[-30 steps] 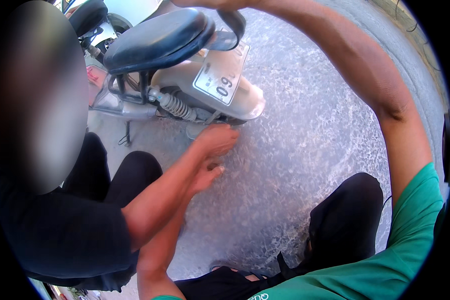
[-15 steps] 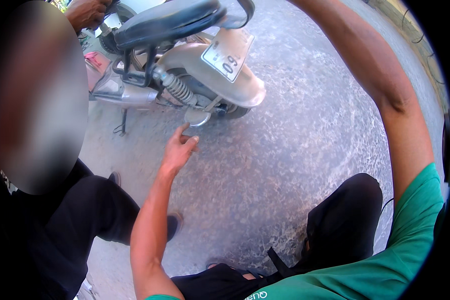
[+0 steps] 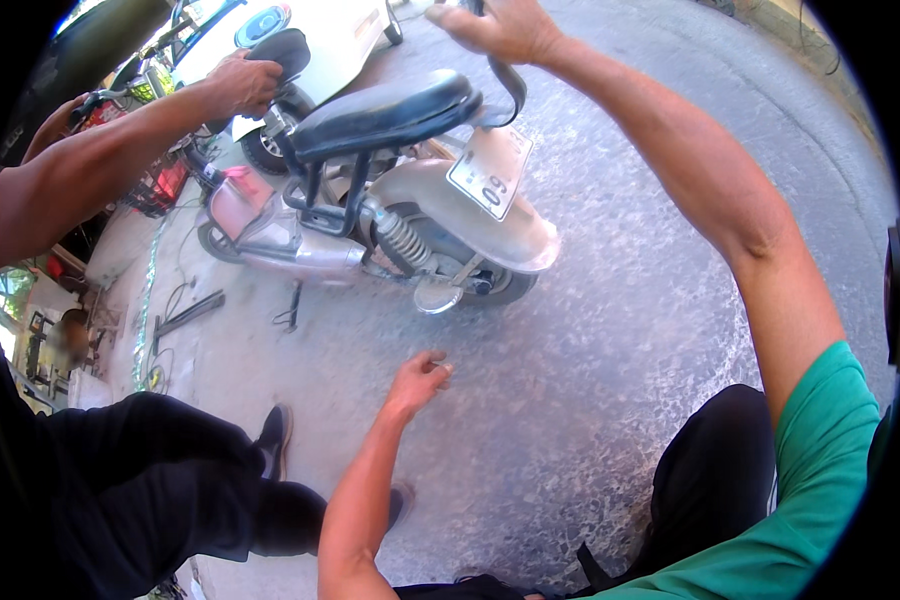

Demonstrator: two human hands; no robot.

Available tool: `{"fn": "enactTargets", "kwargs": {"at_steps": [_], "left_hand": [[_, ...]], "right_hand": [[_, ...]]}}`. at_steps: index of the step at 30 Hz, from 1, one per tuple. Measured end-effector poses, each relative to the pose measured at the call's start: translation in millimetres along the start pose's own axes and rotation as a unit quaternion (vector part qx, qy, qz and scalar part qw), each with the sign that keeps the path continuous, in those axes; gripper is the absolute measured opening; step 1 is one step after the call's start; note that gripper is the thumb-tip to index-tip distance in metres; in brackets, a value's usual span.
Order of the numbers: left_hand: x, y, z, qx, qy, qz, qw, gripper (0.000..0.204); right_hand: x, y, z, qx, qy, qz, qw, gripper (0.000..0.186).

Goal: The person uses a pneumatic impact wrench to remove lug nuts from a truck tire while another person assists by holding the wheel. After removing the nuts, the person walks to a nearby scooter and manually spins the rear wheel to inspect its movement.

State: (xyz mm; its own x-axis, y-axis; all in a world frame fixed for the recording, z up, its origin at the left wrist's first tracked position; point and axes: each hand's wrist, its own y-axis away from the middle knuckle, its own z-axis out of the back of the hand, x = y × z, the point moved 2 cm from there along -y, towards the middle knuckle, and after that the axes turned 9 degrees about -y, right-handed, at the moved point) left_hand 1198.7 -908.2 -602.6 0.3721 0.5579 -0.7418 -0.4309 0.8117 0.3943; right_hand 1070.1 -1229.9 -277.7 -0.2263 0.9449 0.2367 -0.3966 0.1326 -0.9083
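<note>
A dusty electric scooter stands in front of me, its rear end toward me. At the top edge, my right hand is closed round the curved black grab bar behind the padded black seat. Below the rear wheel, my left hand hangs over the floor with loosely bent fingers and nothing in them. It touches no part of the scooter. A white plate is fixed to the rear fender, and a coil shock absorber shows at the side.
At the left, another person's hand is at the scooter's front, by a dark rounded part. That person's shoe is on the concrete floor. A white vehicle and a red basket stand behind. A metal bar lies left.
The view has shifted, so the whole scooter shows lower and farther right. My right hand has come into view on the grab bar. My left hand is farther from the rear wheel.
</note>
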Motion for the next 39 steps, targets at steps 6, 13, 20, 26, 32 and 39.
{"fn": "enactTargets", "kwargs": {"at_steps": [6,13,20,26,32,39], "left_hand": [[12.6,0.5,4.7,0.004,0.003,0.004,1.0,0.049],[12.4,-1.9,9.6,0.004,-0.001,-0.001,1.0,0.048],[-9.0,1.1,14.3,0.013,-0.005,0.001,1.0,0.049],[-21.1,3.0,30.7,0.013,0.0,-0.006,1.0,0.048],[-35.6,12.6,64.7,0.008,0.017,0.002,1.0,0.046],[-54.7,11.1,94.1,0.037,-0.005,0.0,0.999,0.045]], "right_hand": [[9.9,-0.5,-0.9,0.028,-0.03,-0.013,0.999,0.03],[30.1,-5.7,6.8,0.067,-0.032,-0.075,0.994,0.028],[21.7,-14.3,17.5,0.1,-0.03,-0.068,0.992,0.033],[22.5,-25.0,21.7,0.102,-0.033,0.012,0.994,0.037],[20.3,-48.9,28.1,0.128,0.061,0.022,0.99,0.041],[42.5,-68.0,53.6,0.185,0.035,-0.027,0.982,0.032]]}}
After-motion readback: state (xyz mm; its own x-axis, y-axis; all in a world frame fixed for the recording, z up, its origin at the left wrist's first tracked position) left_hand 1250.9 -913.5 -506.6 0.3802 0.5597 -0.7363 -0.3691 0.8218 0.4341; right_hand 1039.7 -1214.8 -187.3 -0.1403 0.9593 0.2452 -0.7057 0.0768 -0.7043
